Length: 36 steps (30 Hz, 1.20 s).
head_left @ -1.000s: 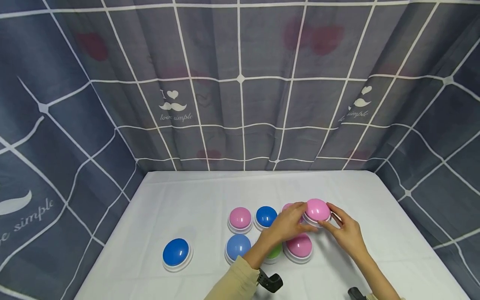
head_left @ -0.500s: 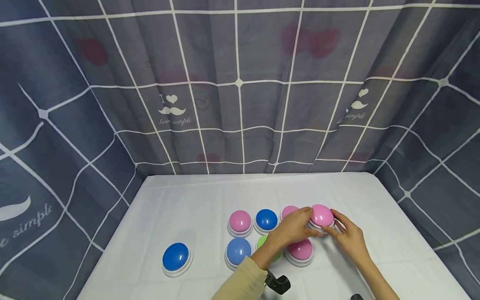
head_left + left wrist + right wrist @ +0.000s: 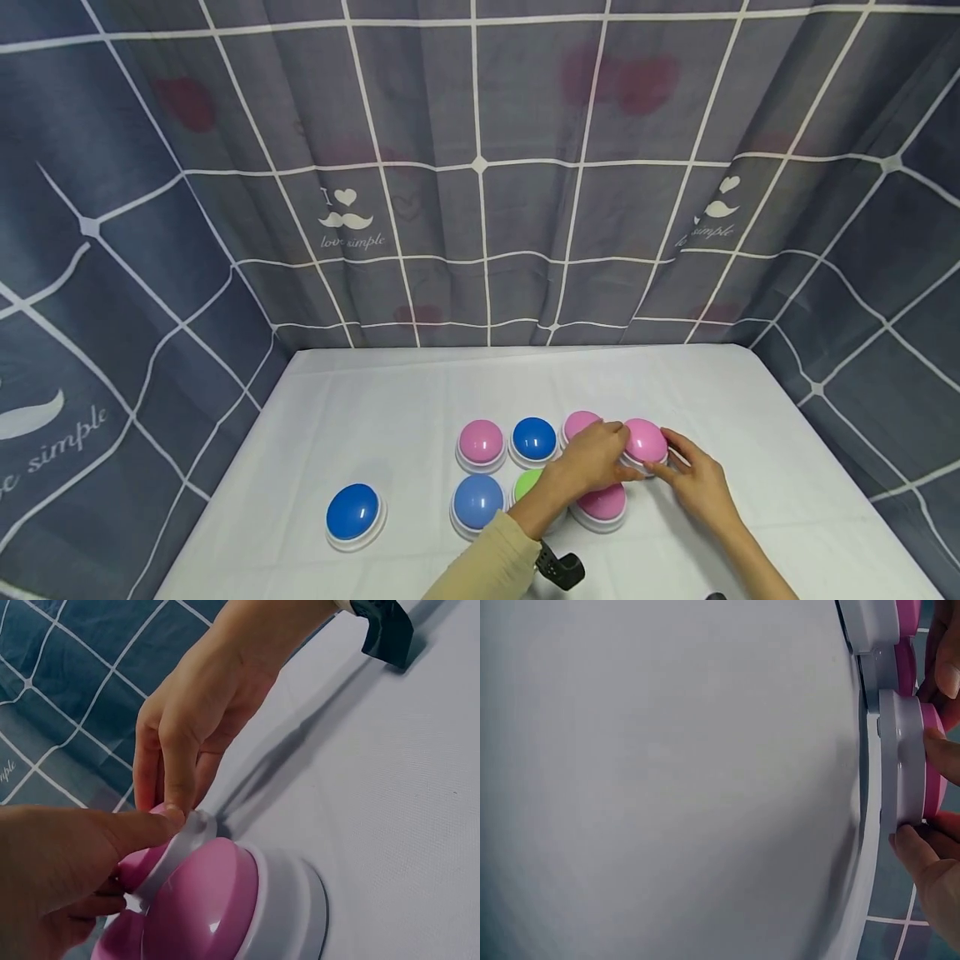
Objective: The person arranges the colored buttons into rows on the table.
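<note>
A pink dome push button [image 3: 645,440] with a white round base is at the right end of the back row in the head view. My left hand [image 3: 592,458] grips its left side, and my right hand [image 3: 697,483] grips its right side between thumb and fingers. In the right wrist view the held button [image 3: 903,765] appears edge-on, close over the white surface. The left wrist view shows both thumbs meeting near its rim, behind another pink button [image 3: 202,900]. My left forearm partly covers a green button [image 3: 527,483] and a front pink button [image 3: 603,502].
A pink button [image 3: 482,442], a blue one [image 3: 534,439] and another pink one [image 3: 579,423] line the back row. A lighter blue button [image 3: 477,502] sits in front. One blue button [image 3: 352,512] stands apart at left. Grid-patterned curtains [image 3: 420,208] surround the white table [image 3: 405,383].
Both hands have brought the pink button slightly right and down toward the table, at the end of the back row. The other buttons keep their places.
</note>
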{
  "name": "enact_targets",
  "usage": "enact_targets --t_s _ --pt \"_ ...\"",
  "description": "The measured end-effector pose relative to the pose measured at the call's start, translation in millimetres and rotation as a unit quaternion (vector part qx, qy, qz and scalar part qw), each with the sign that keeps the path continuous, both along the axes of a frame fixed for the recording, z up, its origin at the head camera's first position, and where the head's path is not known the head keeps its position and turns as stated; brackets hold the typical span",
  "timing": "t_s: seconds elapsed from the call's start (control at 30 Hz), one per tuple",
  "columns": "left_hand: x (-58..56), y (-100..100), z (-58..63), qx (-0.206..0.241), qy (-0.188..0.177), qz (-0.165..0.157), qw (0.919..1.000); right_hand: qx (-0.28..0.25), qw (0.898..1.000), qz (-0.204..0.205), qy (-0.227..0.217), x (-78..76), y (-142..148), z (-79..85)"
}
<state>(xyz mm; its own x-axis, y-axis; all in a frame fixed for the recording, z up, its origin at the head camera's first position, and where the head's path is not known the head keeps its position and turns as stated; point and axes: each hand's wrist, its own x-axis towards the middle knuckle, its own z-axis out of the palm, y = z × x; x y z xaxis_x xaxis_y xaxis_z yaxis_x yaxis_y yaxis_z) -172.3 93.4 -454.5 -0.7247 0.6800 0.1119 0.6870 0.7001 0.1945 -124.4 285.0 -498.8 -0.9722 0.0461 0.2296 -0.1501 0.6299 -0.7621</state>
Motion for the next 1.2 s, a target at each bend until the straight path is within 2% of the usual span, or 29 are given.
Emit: enact_targets --t_s 0.17,0.3,0.67,1.0,1.2 --pt "0.2 5.1 -5.8 -0.025 0.041 -0.003 0.9988 0.005 1.0 0.008 -0.002 -0.6 0.7 0.3" --pt "-1.2 8.0 -7.8 -0.031 0.051 -0.002 0.9982 0.012 1.0 0.01 -0.007 -1.8 0.4 3.2" --pt "-0.9 10.5 -8.8 -0.044 0.032 0.011 0.9985 0.043 0.999 0.017 -0.002 -7.6 2.8 -3.1" --pt "2.1 13.8 -14.0 -0.049 0.04 0.026 0.9977 0.078 0.996 0.034 -0.006 -6.5 0.2 2.2" --pt "2.8 9.6 -15.7 -0.038 0.041 0.018 0.9983 0.064 0.997 0.03 -0.009 -6.0 -0.7 3.3"
